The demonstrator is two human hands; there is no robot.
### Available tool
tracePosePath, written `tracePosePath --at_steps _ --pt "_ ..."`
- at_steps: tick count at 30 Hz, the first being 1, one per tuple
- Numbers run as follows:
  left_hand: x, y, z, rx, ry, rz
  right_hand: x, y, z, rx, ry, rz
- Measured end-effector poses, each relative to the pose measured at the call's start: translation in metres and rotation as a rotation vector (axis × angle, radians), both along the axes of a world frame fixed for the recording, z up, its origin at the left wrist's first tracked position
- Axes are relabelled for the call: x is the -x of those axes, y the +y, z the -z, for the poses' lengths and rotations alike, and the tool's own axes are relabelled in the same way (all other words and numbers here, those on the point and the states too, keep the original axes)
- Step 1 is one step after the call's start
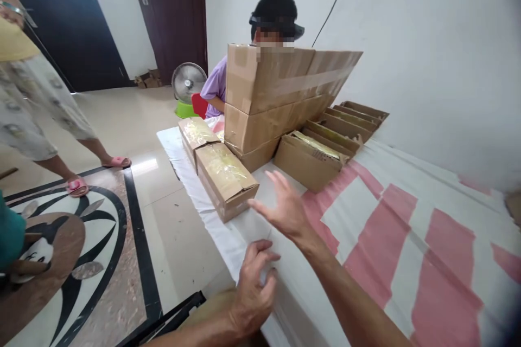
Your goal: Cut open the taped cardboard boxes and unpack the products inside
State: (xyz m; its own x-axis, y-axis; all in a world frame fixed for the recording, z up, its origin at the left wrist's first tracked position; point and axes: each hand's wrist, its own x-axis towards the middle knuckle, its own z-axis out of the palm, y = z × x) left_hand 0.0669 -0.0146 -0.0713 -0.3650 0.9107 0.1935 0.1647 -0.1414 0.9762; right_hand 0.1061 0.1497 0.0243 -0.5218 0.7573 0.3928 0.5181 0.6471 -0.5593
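My left hand (255,284) hovers over the near edge of the cloth-covered table, its fingers loosely curled, with a gap to the thumb and nothing visible between them. Farther forward, my right hand (287,203) is open, fingers and thumb spread, and holds nothing I can see. Its thumb comes close to the corner of a taped cardboard box (226,173); whether they touch I cannot tell. Behind that box, in line along the table's left edge, lies a second taped box (197,133). Beyond my right hand stands a row of open-topped cartons (307,160).
A stack of large taped cartons (280,78) rises mid-table, partly hiding a seated person (215,87) in purple. The table wears a white and pink sheet (386,233). On the left are a fan (188,82), a standing person (36,97) and someone in a green sleeve (10,233).
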Motion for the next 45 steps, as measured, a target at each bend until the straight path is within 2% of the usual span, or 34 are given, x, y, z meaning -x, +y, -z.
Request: tracePosePath --at_steps 2,4,7,10,13,17,21,24,26,27,31,33,35,38,41,43,45 --pt "0.025 -0.022 0.005 -0.002 0.018 -0.045 0.051 -0.018 -0.019 0.001 -0.210 -0.013" --pt "0.050 -0.029 0.002 -0.052 0.067 -0.120 0.085 -0.029 -0.035 0.022 -0.412 0.033" --pt "0.080 -0.029 -0.013 -0.116 0.125 -0.260 0.089 -0.038 -0.048 0.020 -0.566 0.061" --pt "0.100 -0.032 -0.031 -0.181 0.186 -0.365 0.039 -0.047 -0.050 0.052 -0.576 -0.032" --pt "0.105 -0.037 -0.044 -0.246 0.227 -0.383 -0.043 -0.068 -0.050 0.135 -0.536 -0.121" --pt "0.088 -0.041 -0.054 -0.246 0.237 -0.215 -0.155 -0.111 -0.054 0.205 -0.499 -0.111" --pt "0.053 -0.032 -0.064 -0.237 0.262 0.039 -0.229 -0.165 -0.059 0.255 -0.492 0.050" --pt "0.031 -0.023 -0.064 -0.219 0.249 0.172 -0.262 -0.213 -0.037 0.220 -0.333 0.378" --pt "0.022 -0.018 -0.061 -0.209 0.219 0.210 -0.277 -0.244 -0.004 0.215 -0.247 0.611" --pt "0.019 -0.017 -0.059 -0.208 0.204 0.215 -0.282 -0.257 0.017 0.228 -0.254 0.675" --pt "0.016 -0.019 -0.053 -0.191 0.168 0.189 -0.282 -0.287 0.092 0.126 -0.474 0.770" --pt "0.017 -0.021 -0.054 -0.154 0.138 0.184 -0.278 -0.293 0.111 0.075 -0.487 0.795" --pt "0.020 -0.020 -0.059 -0.102 0.089 0.205 -0.280 -0.296 0.115 0.066 -0.398 0.809" --pt "0.024 -0.015 -0.068 -0.065 0.037 0.241 -0.301 -0.303 0.095 0.158 -0.170 0.931" --pt "0.023 -0.006 -0.076 -0.082 0.008 0.230 -0.318 -0.304 0.050 0.332 0.009 1.004" --pt "0.020 0.000 -0.076 -0.074 -0.035 0.212 -0.312 -0.297 0.011 0.359 0.023 0.905" --pt "0.016 0.004 -0.072 -0.079 -0.071 0.187 -0.291 -0.283 -0.028 0.300 -0.049 0.739"
